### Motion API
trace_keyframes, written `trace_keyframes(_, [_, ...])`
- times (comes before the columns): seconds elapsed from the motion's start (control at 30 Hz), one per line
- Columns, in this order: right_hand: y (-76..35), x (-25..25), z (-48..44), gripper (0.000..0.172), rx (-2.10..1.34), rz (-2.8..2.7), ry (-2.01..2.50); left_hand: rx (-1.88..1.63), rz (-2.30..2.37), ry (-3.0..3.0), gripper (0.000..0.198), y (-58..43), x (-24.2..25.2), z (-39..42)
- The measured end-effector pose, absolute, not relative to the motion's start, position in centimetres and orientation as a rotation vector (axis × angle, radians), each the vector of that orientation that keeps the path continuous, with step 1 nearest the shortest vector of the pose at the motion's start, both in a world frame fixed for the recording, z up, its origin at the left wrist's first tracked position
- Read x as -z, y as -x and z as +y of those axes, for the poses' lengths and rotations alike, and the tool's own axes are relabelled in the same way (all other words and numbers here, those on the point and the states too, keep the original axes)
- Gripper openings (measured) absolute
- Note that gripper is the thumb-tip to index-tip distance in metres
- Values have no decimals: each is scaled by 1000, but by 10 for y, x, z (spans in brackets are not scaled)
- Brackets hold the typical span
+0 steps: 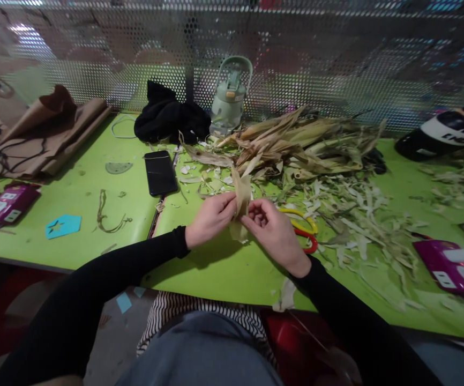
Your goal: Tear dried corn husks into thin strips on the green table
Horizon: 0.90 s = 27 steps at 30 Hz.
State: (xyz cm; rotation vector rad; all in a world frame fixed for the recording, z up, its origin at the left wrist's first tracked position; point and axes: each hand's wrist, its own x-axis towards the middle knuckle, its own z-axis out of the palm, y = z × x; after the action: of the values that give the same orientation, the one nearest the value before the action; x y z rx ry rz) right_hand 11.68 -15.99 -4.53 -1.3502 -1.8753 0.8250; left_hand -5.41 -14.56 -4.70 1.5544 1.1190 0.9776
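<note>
Both hands meet over the green table (224,268) and pinch one dry corn husk strip (241,194). My left hand (211,219) grips its left edge with closed fingers. My right hand (272,231) holds its right side, fingers curled. The strip stands upright between them, with its lower end hanging below the hands. Behind the hands lies a pile of dry corn husks (296,140). Scissors with yellow and red handles (305,231) lie just right of my right hand, partly hidden by it.
A black phone (160,172) lies left of the hands. Husk scraps (356,214) litter the right side. A green lantern (230,97) and black cloth (166,116) stand by the mesh wall. Brown paper (43,134), purple packets (7,203) (441,258) and a blue star cutout (63,226) lie around.
</note>
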Motion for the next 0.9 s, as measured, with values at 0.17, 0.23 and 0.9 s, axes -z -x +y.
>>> trace_keyframes(0.17, [-121, 46, -155, 30, -1022, -1646, 1268, -942, 914, -1215, 26, 53, 45, -148])
trace_keyframes(0.23, [-122, 47, -152, 31, -1056, -1599, 1268, -951, 869, -1106, 25, 52, 45, -148])
trace_keyframes(0.9, [-132, 42, -149, 36, -1149, -1807, 1338, -893, 841, -1238, 33, 62, 42, -145])
